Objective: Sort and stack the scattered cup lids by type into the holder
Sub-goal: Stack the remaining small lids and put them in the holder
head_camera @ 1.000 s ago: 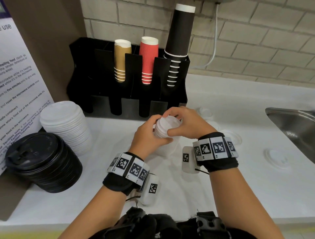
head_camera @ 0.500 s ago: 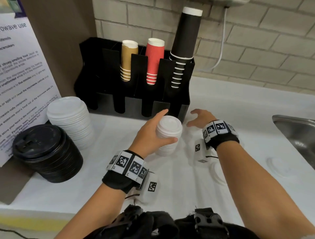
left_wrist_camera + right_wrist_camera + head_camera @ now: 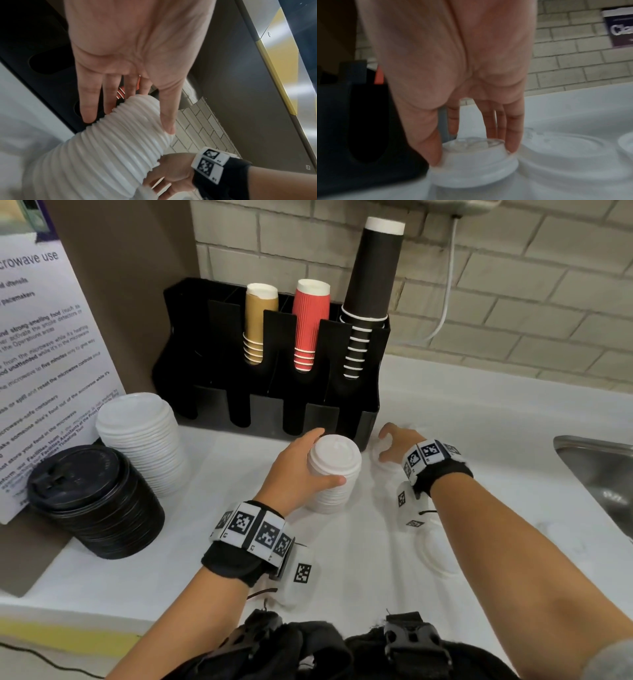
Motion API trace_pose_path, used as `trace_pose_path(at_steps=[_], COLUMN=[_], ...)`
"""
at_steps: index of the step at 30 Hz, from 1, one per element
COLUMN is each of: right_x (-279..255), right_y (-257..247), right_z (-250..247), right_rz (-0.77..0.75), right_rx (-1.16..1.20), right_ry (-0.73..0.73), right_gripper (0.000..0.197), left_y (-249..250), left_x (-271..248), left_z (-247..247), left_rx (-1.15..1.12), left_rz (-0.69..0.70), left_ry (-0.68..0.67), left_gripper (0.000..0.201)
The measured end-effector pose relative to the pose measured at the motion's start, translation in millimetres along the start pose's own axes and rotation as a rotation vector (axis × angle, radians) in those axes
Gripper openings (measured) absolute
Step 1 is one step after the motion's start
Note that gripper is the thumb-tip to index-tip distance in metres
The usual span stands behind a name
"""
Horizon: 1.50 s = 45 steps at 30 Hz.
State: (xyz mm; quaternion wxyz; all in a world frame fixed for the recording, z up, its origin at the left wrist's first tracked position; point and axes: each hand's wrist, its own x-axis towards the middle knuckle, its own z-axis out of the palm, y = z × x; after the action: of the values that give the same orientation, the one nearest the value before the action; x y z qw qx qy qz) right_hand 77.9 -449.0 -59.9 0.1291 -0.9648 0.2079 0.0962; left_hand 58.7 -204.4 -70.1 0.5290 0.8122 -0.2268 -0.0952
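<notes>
- Stack of small white lids point(image 3: 334, 474) upright on surface point(image 3: 342, 559), just in front of black holder point(image 3: 274, 412); gripped round its upper part by left hand point(image 3: 294, 470), fingers point(image 3: 91, 97) curled behind, thumb at front.
- Changed vs 1 s ago: then both hands on stack top, pressing a lid on; now only left there, steadying.
- Right hand point(image 3: 394, 445) gone off to the right since, 0.5 s ago still reaching, now down on loose small lid point(image 3: 472, 159) lying on surface beside holder's right end.
- Right fingers point(image 3: 511, 128) and thumb clamped on that lid's raised centre, a pinch from both sides; lid looks still flat on surface, not yet lifted, tho blur makes it hard to say.
- Meaning, prob.: last lid seated, next one of same type being fetched; stack growing one by one, none of this type in holder yet.
- More loose lids point(image 3: 435, 549) flat on surface nr right forearm, so sorting far from done.
- Outward: big white lid pile point(image 3: 144, 440) and black lid pile point(image 3: 92, 501) at left, outside holder.
- Holder slots w/ tan, red, black cups point(image 3: 310, 326); sink point(image 3: 596, 474) far right.
</notes>
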Motion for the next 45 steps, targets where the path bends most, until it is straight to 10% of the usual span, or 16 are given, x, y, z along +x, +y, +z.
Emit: trace_pose_path(at_steps=[6, 11, 25, 36, 40, 45], right_x=[-35, -78, -96, -99, -97, -96], right_y=[9, -13, -62, -57, -25, 30], right_z=[-37, -25, 4, 10, 4, 3], right_rz=[0.040, -0.297, -0.503, -0.478, -0.235, 0.308], right_rx=[0.493, 0.855, 0.521, 0.538, 0.575, 0.220], right_ry=[0.151, 0.220, 0.212, 0.186, 0.274, -0.012], right_gripper=[0.045, 0.024, 0.036, 0.032, 0.032, 0.055], left_y=[-3, -3, -6, -4, -5, -4], left_x=[0, 1, 1, -5, -5, -6], left_z=[3, 8, 10, 10, 8, 8], left_rx=[-0.015, -0.021, -0.078, -0.073, -0.044, -0.046], left_rz=[0.009, 0.016, -0.033, 0.081, 0.076, 0.061], left_ry=[0.038, 0.077, 0.105, 0.099, 0.087, 0.085], left_gripper=[0.071, 0.069, 0.100, 0.063, 0.064, 0.060])
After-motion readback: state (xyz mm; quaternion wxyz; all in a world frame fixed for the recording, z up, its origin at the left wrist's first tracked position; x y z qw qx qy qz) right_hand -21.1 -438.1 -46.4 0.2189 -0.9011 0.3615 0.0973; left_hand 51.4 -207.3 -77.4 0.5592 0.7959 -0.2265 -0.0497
